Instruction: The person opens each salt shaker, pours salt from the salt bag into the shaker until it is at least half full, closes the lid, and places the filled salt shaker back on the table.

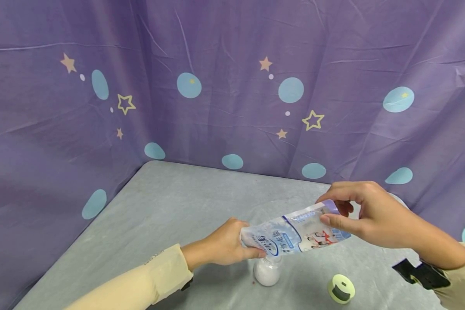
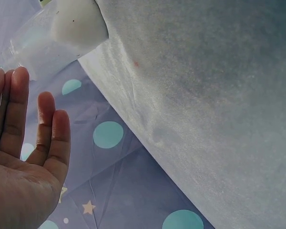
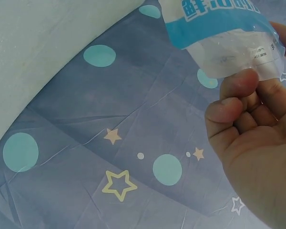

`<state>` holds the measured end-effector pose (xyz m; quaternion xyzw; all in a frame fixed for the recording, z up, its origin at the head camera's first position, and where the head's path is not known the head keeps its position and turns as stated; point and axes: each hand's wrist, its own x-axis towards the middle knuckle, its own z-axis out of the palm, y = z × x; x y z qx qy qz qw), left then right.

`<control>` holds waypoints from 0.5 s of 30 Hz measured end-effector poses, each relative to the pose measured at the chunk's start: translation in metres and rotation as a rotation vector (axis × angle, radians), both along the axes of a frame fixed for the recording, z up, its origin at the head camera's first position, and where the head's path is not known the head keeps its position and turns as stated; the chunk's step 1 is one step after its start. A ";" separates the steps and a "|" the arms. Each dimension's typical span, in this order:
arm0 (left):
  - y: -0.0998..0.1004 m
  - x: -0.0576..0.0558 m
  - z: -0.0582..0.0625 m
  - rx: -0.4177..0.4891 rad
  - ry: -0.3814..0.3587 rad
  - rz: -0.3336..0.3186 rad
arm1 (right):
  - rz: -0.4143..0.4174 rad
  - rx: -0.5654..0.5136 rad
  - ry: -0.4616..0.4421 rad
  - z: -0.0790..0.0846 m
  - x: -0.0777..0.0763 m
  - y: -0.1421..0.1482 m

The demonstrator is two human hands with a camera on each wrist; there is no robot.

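Note:
A blue-and-white printed salt bag (image 1: pixel 290 232) slants down to the left, its low end just over the mouth of a clear jar (image 1: pixel 267 273). White granules fill much of the jar, which stands on the table. My left hand (image 1: pixel 228 243) pinches the low end between thumb and fingers; in the left wrist view that hand (image 2: pixel 26 157) has its other fingers extended beside the jar (image 2: pixel 81 28). At the raised end, my right hand (image 1: pixel 368 213) grips the bag's corner. The right wrist view shows the bag's clear end (image 3: pixel 229 55) between that hand's (image 3: pixel 257 129) fingers.
A light green round lid (image 1: pixel 341 288) with a dark patch lies on the table to the right of the jar. Grey cloth covers the table (image 1: pixel 170 198). A purple patterned curtain (image 1: pixel 232 120) hangs behind and along the left side.

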<state>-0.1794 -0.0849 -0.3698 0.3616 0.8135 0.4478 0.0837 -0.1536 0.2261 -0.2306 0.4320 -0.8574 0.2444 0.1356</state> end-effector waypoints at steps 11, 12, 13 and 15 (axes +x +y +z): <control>0.001 0.000 0.000 0.002 -0.010 0.007 | 0.003 0.005 0.021 0.002 0.001 -0.001; 0.001 0.000 0.000 0.001 -0.010 0.007 | 0.003 0.004 0.020 0.002 0.001 -0.001; 0.001 0.000 0.000 0.000 -0.011 0.006 | 0.003 0.003 0.019 0.002 0.001 -0.001; 0.001 0.000 0.001 -0.001 -0.010 0.005 | 0.003 0.003 0.022 0.003 0.001 -0.001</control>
